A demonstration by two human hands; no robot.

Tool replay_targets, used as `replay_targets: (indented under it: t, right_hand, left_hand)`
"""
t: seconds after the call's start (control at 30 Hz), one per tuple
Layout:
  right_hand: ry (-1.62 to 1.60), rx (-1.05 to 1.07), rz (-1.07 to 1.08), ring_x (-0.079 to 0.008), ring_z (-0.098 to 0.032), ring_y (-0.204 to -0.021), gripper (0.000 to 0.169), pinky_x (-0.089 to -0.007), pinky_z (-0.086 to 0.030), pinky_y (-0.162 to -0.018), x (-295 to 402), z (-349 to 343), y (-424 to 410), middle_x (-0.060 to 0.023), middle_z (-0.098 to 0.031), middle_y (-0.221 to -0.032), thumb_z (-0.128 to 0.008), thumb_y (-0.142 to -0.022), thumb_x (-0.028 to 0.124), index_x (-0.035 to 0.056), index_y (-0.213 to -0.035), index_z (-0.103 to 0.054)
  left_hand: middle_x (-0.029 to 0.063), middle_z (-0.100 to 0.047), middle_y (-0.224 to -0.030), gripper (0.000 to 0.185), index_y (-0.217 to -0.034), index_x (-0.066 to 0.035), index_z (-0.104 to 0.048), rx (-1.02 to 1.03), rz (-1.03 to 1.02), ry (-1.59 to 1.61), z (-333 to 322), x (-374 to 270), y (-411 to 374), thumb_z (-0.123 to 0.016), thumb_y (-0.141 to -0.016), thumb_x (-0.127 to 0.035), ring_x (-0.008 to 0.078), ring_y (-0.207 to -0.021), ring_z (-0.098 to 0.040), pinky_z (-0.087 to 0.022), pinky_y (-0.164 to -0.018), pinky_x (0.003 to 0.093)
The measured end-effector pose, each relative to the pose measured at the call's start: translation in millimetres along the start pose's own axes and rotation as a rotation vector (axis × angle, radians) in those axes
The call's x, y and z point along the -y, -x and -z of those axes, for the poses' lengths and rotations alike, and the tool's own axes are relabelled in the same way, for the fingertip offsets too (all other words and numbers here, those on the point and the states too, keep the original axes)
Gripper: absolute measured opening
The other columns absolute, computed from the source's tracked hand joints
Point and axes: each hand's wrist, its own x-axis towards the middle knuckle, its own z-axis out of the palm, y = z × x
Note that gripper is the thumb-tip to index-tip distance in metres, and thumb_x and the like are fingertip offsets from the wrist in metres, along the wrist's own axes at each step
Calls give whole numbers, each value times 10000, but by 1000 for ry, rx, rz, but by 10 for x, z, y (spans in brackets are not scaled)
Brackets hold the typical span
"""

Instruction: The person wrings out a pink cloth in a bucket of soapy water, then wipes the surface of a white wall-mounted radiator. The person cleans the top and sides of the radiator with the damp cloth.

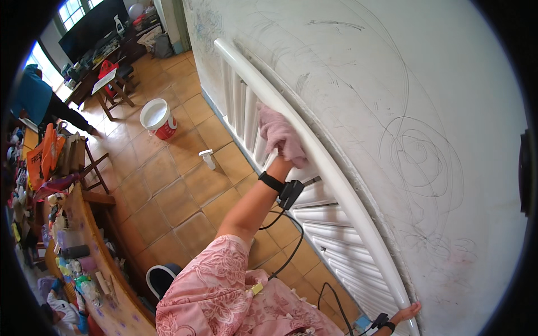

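Observation:
My left hand (pixel 286 158), partly hidden by a pink cloth (pixel 279 130), holds that cloth against the curved white top rail (pixel 332 168) and slats of a white panel standing along the wall. Farther down the same rail, at the lower right, my right hand (pixel 407 313) grips it near its end. Straps with small black devices and cables are on both wrists. A white spray bottle (pixel 207 159) stands on the tiled floor left of the panel. Beyond it is a red and white bucket (pixel 159 119) with pale liquid.
Pencil-like scribbles mark the white wall (pixel 462 105). A long wooden table (pixel 105 273) crowded with items runs along the left. A small wooden stool (pixel 110 86) stands farther back. One person in blue (pixel 35 94) is at the far left, another (pixel 67 311) at the lower left.

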Motion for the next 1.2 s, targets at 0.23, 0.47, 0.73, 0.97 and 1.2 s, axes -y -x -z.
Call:
replay_targets:
  t: [0.23,0.47,0.73,0.97,1.2]
  right_hand:
    - [-14,-10,-18,-285,-539,-830,326,-351,-422,-783,17,-6,-20,-172,-582,-927,-403,-824,211,-14,-988,-574]
    - [-38,-54,28,-278,-543,-900,297,-341,-428,-821,-84,-70,26,-164,-583,-959,-480,-808,208,-6,-983,-589]
    - [-161,-154,49,-211,-555,-769,260,-308,-452,-732,65,-159,185,-104,-593,-903,-411,-809,130,8,-953,-591]
    - [-211,-180,97,-208,-549,-746,223,-295,-464,-696,200,-212,247,-107,-579,-863,-409,-801,81,-3,-917,-580]
    - [-156,-163,188,-243,-564,-734,183,-328,-467,-685,245,-212,267,-121,-600,-845,-439,-783,61,14,-882,-587]
  left_hand:
    - [136,-497,-1063,314,-1003,-29,-564,239,-783,-478,-259,-308,1288,-545,-768,-237,271,-999,-439,-344,-874,365]
    - [105,-532,-996,295,-965,-42,-573,454,-862,-911,-185,-848,663,-549,-763,-255,249,-928,-477,-379,-829,341]
    - [101,-568,-872,311,-927,-34,-573,2346,-923,434,-845,-1139,847,-548,-824,-327,262,-706,-536,-457,-651,347]
    - [149,-593,-822,335,-934,22,-593,2633,-220,960,-1498,-311,2302,-544,-825,-292,303,-594,-533,-438,-540,368]
    - [11,-576,-757,225,-803,-143,-607,1486,-135,-718,-1084,30,3152,-659,-647,-296,188,-692,-542,-434,-664,340]
